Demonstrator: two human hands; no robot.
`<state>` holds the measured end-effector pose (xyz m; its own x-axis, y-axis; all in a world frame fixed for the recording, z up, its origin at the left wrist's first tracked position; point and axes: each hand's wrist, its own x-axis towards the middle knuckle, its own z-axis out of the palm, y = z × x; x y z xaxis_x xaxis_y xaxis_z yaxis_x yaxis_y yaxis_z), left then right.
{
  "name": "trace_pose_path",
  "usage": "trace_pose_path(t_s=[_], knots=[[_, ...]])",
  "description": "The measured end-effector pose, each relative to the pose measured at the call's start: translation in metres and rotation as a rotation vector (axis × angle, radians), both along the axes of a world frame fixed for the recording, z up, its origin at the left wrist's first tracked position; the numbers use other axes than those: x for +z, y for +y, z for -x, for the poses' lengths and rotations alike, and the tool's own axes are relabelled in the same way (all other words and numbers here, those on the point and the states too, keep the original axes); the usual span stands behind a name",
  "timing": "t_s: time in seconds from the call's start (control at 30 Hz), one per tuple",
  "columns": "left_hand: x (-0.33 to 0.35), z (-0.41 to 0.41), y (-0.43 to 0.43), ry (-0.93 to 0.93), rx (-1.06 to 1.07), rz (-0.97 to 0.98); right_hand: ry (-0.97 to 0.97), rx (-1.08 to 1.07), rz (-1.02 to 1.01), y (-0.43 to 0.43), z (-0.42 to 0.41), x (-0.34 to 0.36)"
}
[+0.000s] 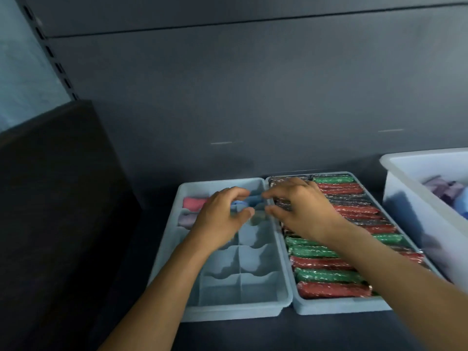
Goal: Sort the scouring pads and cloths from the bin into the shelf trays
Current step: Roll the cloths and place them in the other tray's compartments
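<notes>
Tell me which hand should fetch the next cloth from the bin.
Right. The bin stands at the far right, beside the pad tray that the right hand hovers over. The left hand is over the divided tray, farther away, and would have to cross the right arm.

The white bin runs off the right edge, its cloths blurred. The left hand and right hand hide most of a blue cloth, so any grip on it is unclear. The right forearm covers several scouring pads.
</notes>
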<state>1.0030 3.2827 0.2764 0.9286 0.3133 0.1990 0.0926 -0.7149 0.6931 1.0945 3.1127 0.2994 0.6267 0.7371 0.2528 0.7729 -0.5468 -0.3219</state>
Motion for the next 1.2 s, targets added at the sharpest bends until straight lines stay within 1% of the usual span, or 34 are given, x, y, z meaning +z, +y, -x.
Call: trace_pose_path(t_s=[0.1,0.2,0.3,0.37,0.4,0.47,0.53,0.6,0.67,0.73,0.8,0.93,1.0,1.03,1.1,1.13,1.2], knots=[[0.007,-0.007,-0.049,-0.072,-0.05,0.066,-0.011,-0.031,-0.188,-0.052,-0.002,0.006],[0.017,-0.021,-0.111,-0.063,-0.139,0.103,-0.023,-0.143,-0.335,-0.117,-0.015,0.015],[0.026,-0.046,-0.174,-0.072,-0.256,0.094,-0.013,-0.294,-0.405,-0.181,-0.044,0.028],[0.031,-0.065,-0.213,-0.082,-0.318,0.053,0.075,-0.386,-0.388,-0.223,-0.076,0.031],[0.032,-0.076,-0.231,-0.086,-0.34,0.035,0.11,-0.416,-0.327,-0.242,-0.094,0.031],[0.032,-0.099,-0.264,-0.084,-0.382,0.008,0.128,-0.444,-0.059,-0.277,-0.128,0.027],[0.025,-0.118,-0.282,-0.026,-0.414,-0.045,0.131,-0.392,0.216,-0.296,-0.151,0.017],[0.013,-0.133,-0.294,0.037,-0.429,-0.108,0.126,-0.321,0.421,-0.31,-0.167,0.006],[0.002,-0.14,-0.299,0.051,-0.431,-0.118,0.06,-0.274,0.639,-0.316,-0.178,-0.006],[-0.004,-0.141,-0.299,0.044,-0.443,-0.108,-0.04,-0.214,0.815,-0.315,-0.188,-0.017],[-0.005,-0.141,-0.297,0.043,-0.45,-0.121,-0.106,-0.178,0.882,-0.312,-0.193,-0.023],[-0.007,-0.141,-0.296,0.03,-0.434,-0.093,-0.161,-0.232,0.718,-0.309,-0.194,-0.009],[-0.007,-0.139,-0.298,0.018,-0.411,0.0,-0.147,-0.25,0.504,-0.307,-0.189,0.007],[-0.003,-0.137,-0.299,0.016,-0.382,0.133,-0.13,-0.26,0.362,-0.305,-0.184,0.018],[0.01,-0.132,-0.303,-0.001,-0.309,0.509,-0.047,-0.272,0.065,-0.3,-0.172,0.037],[0.017,-0.13,-0.303,-0.053,-0.281,0.638,0.004,-0.251,-0.073,-0.296,-0.164,0.047],[0.035,-0.126,-0.302,-0.173,-0.262,0.722,0.115,-0.17,-0.338,-0.284,-0.14,0.071]])
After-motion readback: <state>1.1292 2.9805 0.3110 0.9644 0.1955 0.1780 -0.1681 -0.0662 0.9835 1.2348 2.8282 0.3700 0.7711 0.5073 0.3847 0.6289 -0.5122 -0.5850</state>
